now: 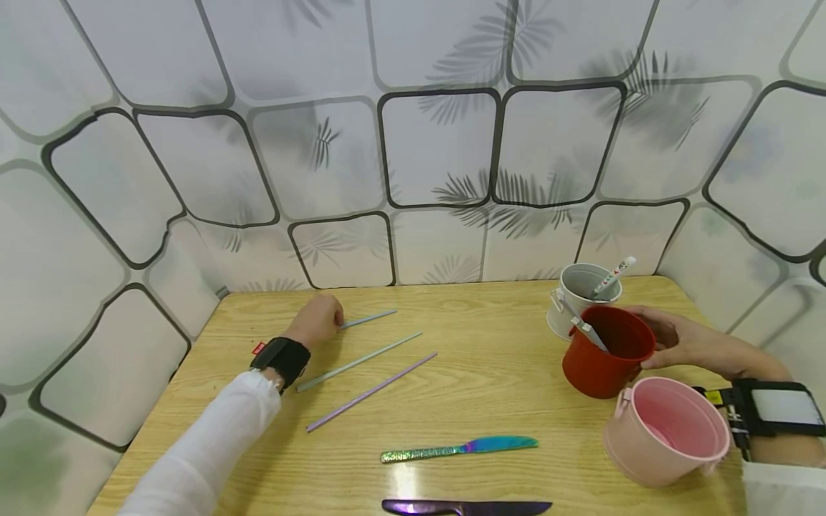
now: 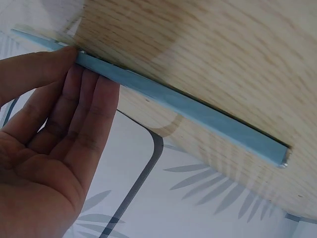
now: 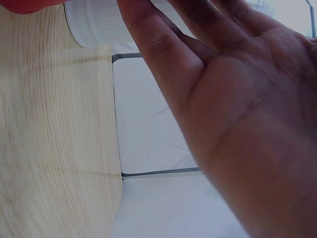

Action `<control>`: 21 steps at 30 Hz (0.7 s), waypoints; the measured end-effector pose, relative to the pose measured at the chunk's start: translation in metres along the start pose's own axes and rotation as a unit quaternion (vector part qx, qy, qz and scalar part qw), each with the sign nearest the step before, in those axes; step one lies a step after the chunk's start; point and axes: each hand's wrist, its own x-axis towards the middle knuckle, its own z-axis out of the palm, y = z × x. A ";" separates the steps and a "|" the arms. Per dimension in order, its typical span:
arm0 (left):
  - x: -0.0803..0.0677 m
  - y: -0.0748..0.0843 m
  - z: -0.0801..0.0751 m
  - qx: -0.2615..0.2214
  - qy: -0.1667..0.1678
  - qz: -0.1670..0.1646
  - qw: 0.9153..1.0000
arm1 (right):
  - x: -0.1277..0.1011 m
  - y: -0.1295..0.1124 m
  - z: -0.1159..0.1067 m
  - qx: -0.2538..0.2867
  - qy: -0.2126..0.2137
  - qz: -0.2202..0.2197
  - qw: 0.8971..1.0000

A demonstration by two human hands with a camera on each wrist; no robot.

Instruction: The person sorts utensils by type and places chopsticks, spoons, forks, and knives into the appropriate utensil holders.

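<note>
My left hand [image 1: 317,320] pinches a light blue straw [image 1: 369,319] between thumb and fingertips at the back left of the table. In the left wrist view, the straw [image 2: 198,113] lies along the wood and sticks out past the fingers [image 2: 99,106]. A pale green straw [image 1: 361,362] and a purple straw [image 1: 373,392] lie in front of it. On the right, my right hand [image 1: 687,342] holds the red bucket [image 1: 596,373] by its right side, thumb in front; some fingertips are hidden. A pale grey, flat item [image 1: 589,333] leans in the bucket.
Behind the red bucket stands a white bucket [image 1: 560,319] with a patterned marker [image 1: 613,278] inside. A pink bucket [image 1: 635,448] stands in front. Two knives lie near the front: a rainbow knife [image 1: 459,449] and a dark purple one [image 1: 467,507]. Patterned panels [image 1: 439,244] enclose the table.
</note>
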 end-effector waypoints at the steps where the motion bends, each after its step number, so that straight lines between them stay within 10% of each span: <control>1: 0.000 0.000 0.000 0.001 0.001 0.001 1.000 | 0.000 0.000 0.000 -0.002 0.001 0.000 1.000; 21: 0.000 0.015 -0.008 0.004 0.021 0.033 0.999 | 0.000 -0.001 0.000 0.010 -0.006 0.005 1.000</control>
